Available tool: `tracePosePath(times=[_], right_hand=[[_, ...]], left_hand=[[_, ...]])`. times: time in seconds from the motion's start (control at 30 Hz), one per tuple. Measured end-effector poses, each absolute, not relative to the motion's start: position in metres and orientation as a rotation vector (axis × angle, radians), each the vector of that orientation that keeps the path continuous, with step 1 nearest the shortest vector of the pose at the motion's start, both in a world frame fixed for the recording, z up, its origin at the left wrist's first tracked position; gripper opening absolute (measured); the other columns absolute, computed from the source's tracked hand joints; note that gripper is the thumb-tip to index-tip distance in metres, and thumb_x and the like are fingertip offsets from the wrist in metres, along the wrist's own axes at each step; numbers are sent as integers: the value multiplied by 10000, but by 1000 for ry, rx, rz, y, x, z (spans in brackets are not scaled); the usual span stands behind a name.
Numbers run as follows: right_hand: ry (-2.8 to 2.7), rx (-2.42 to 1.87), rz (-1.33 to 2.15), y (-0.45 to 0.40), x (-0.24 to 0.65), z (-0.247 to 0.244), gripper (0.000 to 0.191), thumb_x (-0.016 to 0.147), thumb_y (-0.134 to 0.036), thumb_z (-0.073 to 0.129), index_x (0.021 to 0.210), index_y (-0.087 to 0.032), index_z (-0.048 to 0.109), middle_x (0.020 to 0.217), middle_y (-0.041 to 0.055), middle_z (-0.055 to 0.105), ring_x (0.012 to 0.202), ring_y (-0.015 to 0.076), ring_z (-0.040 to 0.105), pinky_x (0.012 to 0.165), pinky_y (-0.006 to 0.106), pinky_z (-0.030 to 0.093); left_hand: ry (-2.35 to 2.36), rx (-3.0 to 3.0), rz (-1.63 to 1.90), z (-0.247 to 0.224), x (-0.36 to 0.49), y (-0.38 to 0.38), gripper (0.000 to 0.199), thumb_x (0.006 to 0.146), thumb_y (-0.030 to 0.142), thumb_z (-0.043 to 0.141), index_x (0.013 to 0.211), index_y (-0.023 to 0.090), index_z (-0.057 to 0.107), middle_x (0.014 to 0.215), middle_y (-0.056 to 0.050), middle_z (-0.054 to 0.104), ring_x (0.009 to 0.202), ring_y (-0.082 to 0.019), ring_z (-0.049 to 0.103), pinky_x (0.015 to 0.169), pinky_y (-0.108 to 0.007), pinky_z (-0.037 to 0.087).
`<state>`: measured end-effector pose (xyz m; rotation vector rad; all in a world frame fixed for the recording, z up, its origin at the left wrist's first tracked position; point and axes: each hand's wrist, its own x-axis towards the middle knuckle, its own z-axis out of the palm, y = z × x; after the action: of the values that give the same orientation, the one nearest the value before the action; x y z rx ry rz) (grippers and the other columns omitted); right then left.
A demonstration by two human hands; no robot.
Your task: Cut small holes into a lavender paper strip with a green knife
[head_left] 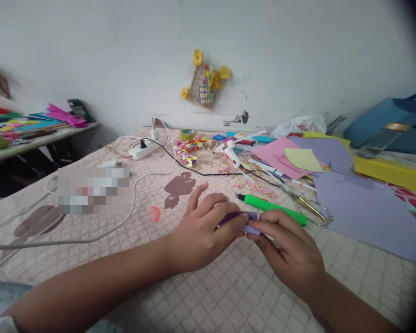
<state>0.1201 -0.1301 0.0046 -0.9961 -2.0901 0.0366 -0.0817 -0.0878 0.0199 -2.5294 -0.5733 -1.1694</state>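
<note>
A small folded piece of purple paper [251, 229] is held between my two hands above the table. My left hand [208, 229] pinches it from the left with thumb and fingertips, the index finger raised away. From the right, my right hand [291, 249] grips the paper's other end between thumb and fingers. Part of the paper is hidden behind the left fingers. Just beyond the hands lies a green craft knife [275, 209] with a dark tip. Gold-handled scissors [312, 208] rest to its right.
Purple sheets [367, 208] and pink paper [275, 155] cover the right side. A white glue gun [231, 155] lies behind paper scraps [187, 150]. Cables run from a power strip [143, 150] across the left. A tape roll [187, 134] and blue bag [391, 122] stand farther back.
</note>
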Motion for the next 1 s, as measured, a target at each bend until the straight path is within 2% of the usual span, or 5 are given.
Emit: tracePosePath(times=[0.1, 0.43, 0.6, 0.8, 1.0], right_hand=[[-2081, -1005, 37, -132, 118, 4, 305, 877, -124, 546, 1130, -293, 526, 930, 13, 531, 848, 160, 548, 739, 293, 467], [-2096, -985, 29, -134, 120, 0, 304, 866, -70, 527, 1110, -248, 563, 961, 13, 574, 879, 153, 571, 760, 287, 473], [-2087, -983, 29, -130, 119, -1, 276, 854, -61, 558, 1077, -220, 586, 967, 2, 574, 868, 122, 566, 750, 253, 459], [-2084, -920, 31, -128, 116, 3, 243, 851, -75, 583, 1060, -199, 593, 926, 2, 548, 836, 113, 538, 733, 239, 451], [-2130, -885, -27, -129, 119, 3, 239, 849, -59, 582, 1064, -162, 592, 934, 28, 541, 844, 132, 525, 749, 274, 446]], left_hand=[[-610, -2482, -1199, 21, -82, -92, 165, 844, 208, 603, 1008, 211, 621, 961, -1, 661, 969, -178, 503, 1097, -477, 201], [-732, -2609, -1229, 22, -81, -96, 130, 865, 211, 547, 929, 217, 660, 1171, -25, 623, 1191, -225, 436, 1123, -508, 121], [-743, -2611, -1253, 20, -81, -96, 115, 862, 209, 550, 884, 213, 662, 1179, -19, 628, 1213, -235, 436, 1123, -528, 106], [-692, -2589, -1211, 18, -81, -95, 132, 866, 203, 543, 926, 214, 660, 1225, -7, 612, 1240, -238, 418, 1131, -544, 86], [-658, -2535, -1202, 15, -80, -95, 112, 864, 167, 550, 885, 205, 653, 1253, 19, 596, 1258, -231, 412, 1145, -548, 63]])
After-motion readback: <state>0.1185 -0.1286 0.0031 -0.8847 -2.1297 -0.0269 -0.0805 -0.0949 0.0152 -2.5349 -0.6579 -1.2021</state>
